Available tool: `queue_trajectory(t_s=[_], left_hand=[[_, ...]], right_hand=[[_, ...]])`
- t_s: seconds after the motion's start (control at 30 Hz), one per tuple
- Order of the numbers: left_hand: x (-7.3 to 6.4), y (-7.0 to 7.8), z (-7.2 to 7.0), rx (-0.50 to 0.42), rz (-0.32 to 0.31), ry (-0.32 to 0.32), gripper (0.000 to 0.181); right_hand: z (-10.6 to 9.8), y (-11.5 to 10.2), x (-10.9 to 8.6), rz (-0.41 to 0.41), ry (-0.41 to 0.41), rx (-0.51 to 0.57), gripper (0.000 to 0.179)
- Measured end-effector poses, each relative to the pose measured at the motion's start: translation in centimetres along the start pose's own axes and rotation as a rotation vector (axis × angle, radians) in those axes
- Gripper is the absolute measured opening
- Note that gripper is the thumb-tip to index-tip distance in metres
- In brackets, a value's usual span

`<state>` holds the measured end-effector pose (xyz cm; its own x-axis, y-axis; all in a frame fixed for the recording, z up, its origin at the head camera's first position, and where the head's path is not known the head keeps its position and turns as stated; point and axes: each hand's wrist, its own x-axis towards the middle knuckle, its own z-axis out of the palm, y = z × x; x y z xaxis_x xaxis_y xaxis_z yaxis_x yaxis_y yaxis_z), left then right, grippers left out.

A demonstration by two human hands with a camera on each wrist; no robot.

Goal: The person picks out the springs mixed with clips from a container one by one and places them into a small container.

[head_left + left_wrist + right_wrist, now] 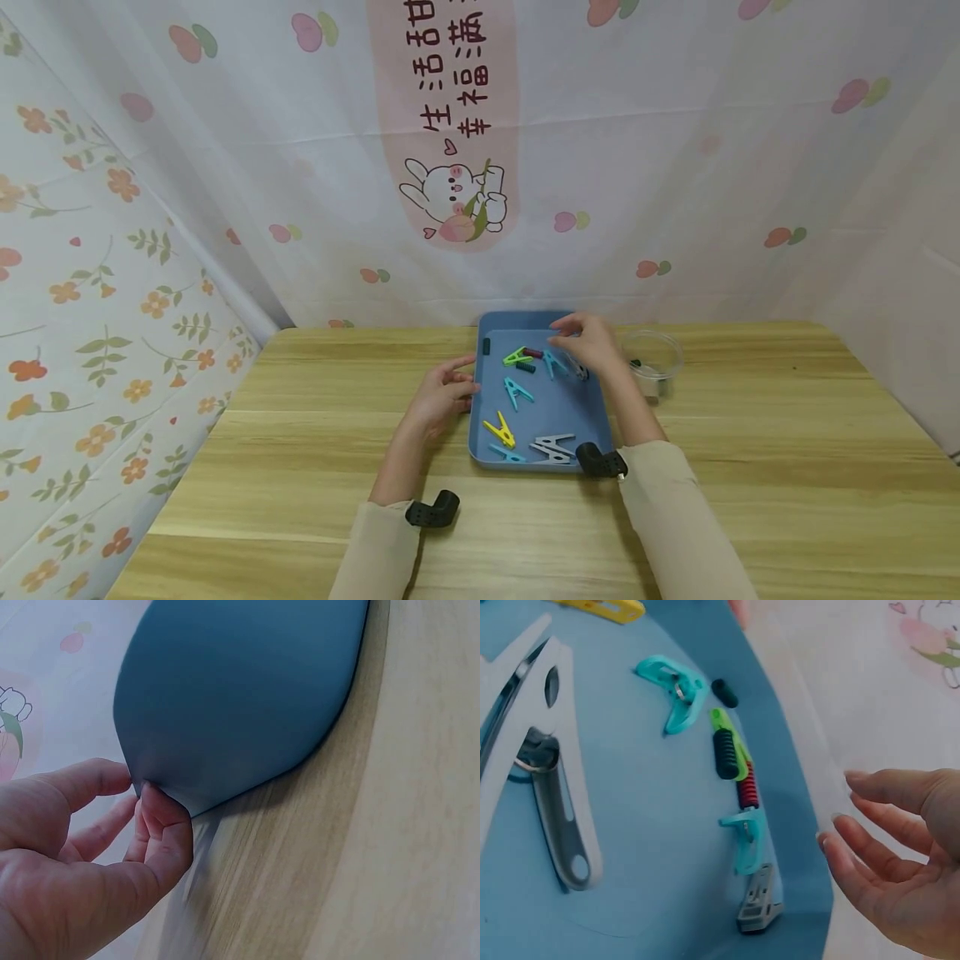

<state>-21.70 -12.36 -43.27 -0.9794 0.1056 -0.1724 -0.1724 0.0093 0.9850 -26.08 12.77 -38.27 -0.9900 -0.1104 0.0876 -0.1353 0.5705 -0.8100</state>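
A blue tray (551,408) lies on the table and holds several plastic clothespins. Among them are a yellow clothespin (501,431), a turquoise clothespin (516,392), a bright green clothespin (727,724) and grey clothespins (562,765). Small ridged pieces, one dark red (748,786) and one dark green (725,754), lie beside the green clothespin. My left hand (438,398) holds the tray's left rim, thumb and fingers at its edge in the left wrist view. Over the tray's far right part hovers my right hand (591,343), fingers apart with nothing between them.
A clear round container (652,356) stands right of the tray, with something dark inside; my right forearm partly overlaps it. The wooden table (765,417) meets a printed cloth (600,167) at the back, with another floral cloth (97,333) on the left.
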Motion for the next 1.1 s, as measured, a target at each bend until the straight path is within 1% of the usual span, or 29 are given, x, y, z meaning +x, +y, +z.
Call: queue_trajectory(t_s=[0.13,0.3,0.43,0.6,0.77,0.97,1.1], left_hand=[[0.1,0.0,0.0,0.010,-0.001,0.005,0.053],[0.2,-0.1,-0.1,0.020,-0.002,0.002,0.052],[0.2,-0.1,-0.1,0.017,-0.002,-0.001,0.052],[0.2,-0.1,-0.1,0.010,0.006,-0.002,0.052],[0.1,-0.1,-0.1,0.004,0.007,-0.004,0.053],[0.1,-0.1,0.0,0.002,-0.003,-0.001,0.053],[0.2,-0.2,0.0,0.000,-0.006,-0.003,0.053]], right_hand=[[0.5,0.3,0.5,0.005,-0.026,-0.005,0.030],[1.1,0.9,1.0,0.008,-0.071,0.017,0.031],[1.6,1.4,1.3,-0.007,-0.082,0.033,0.029],[2.0,2.0,1.7,0.004,-0.099,0.027,0.028],[2.4,1.9,2.0,0.010,-0.116,0.024,0.029],[2.9,1.9,2.5,0.007,-0.126,-0.039,0.026],[3.0,2.0,2.7,0.028,-0.124,-0.082,0.024]])
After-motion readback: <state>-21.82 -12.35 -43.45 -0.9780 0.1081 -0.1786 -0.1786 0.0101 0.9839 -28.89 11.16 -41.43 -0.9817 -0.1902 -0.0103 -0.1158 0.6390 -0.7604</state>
